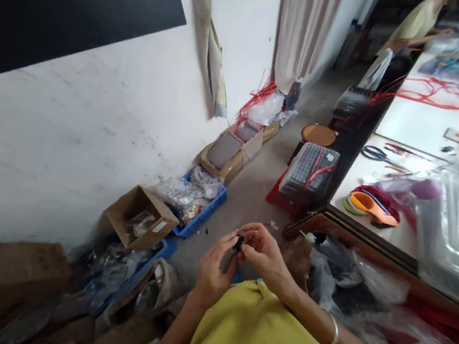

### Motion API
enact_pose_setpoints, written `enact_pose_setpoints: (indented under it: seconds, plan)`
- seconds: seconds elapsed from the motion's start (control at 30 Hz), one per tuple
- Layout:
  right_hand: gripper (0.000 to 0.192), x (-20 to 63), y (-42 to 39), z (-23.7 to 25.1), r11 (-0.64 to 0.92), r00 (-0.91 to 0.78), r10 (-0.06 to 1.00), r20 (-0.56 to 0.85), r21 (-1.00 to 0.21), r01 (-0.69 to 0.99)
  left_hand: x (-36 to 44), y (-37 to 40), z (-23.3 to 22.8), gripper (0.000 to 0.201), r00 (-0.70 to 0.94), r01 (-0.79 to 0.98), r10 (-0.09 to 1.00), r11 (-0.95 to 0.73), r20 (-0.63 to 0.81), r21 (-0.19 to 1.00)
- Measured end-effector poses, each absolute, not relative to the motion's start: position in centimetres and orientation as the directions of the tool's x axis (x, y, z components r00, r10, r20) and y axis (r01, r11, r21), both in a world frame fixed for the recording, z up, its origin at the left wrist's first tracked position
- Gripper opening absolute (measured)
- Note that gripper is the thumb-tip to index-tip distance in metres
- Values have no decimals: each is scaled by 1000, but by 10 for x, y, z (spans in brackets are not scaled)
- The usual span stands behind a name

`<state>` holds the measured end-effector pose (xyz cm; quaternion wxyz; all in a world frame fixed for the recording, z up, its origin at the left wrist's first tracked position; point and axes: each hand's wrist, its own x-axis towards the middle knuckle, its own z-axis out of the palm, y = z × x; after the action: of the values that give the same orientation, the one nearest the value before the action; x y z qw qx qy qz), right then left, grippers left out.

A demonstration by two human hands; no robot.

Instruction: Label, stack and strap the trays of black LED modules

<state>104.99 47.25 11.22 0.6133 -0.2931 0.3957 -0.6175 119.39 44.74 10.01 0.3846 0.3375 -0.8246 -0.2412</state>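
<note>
A small black piece point(238, 244) sits between the fingertips of both hands, in front of my yellow clothing. Its exact kind is too small to make out. My left hand point(216, 264) pinches it from the left, with thumb and fingers closed on it. From the other side my right hand point(263, 252) grips the same piece with thumb and bent fingers. Both hands are in mid-air above the floor, away from the table. A light bangle circles my right wrist.
Along the wall stand an open cardboard box point(137, 217), a blue crate point(202, 214) of plastic bags, and more boxes. On the right, a worktable point(415, 127) carries scissors point(379, 154) and clear trays point(456, 226). Stacked grey trays point(310, 169) rest on a red stool. Another person stands farther back.
</note>
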Motion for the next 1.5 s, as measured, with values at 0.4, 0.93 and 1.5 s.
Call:
enact_pose_setpoints:
  seconds: [0.4, 0.93, 1.5]
  plan:
    - [33, 1006, 360, 101, -8, -377, -906, -191, -884, 467, 1137, 275, 104, 44, -844, -59, -521, 324, 126, 944]
    - [18, 779, 127, 131, -116, -532, -808, -254, -816, 566, 892, 26, 149, 33, -781, -227, -618, 413, 89, 882]
    - [22, 719, -101, 154, 80, -811, -563, 160, -966, -247, 789, -233, 177, 33, -886, 89, -200, 812, 419, 577]
